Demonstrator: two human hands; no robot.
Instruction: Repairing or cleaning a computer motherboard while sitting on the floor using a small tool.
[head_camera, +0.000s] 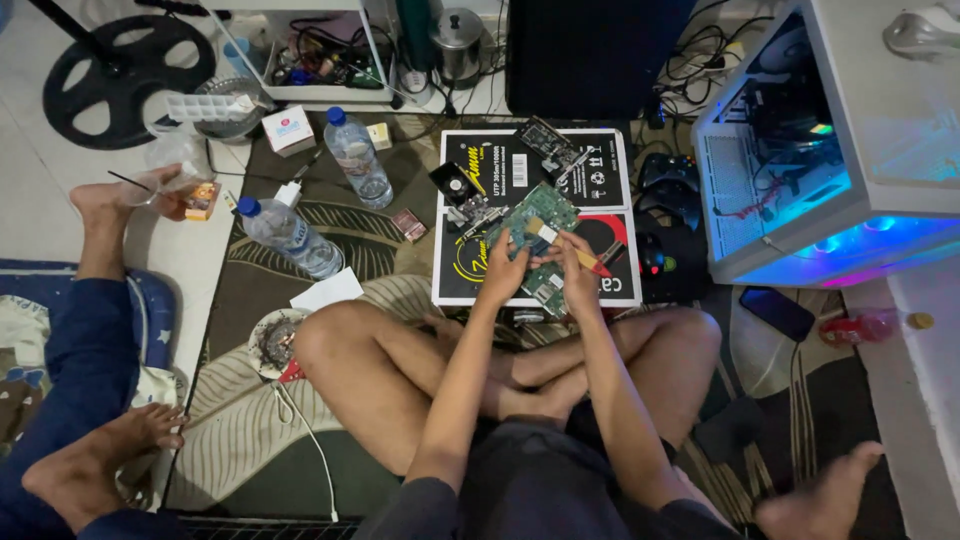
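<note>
The person sits cross-legged on a patterned rug (250, 400). The left hand (503, 272) has its fingers closed around the near edge of a green circuit board (535, 222), which lies tilted over a black cardboard box (600, 185) at the far middle of the rug. The right hand (578, 268) grips what seems to be a small brush with a red tip (590, 262), touching the board. Two water bottles (355, 155) lie near the rug's left edge.

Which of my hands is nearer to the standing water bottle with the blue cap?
Left. Your left hand rests on the green circuit board, on the side toward the water bottle; your right hand is farther away, holding a brush.
</note>
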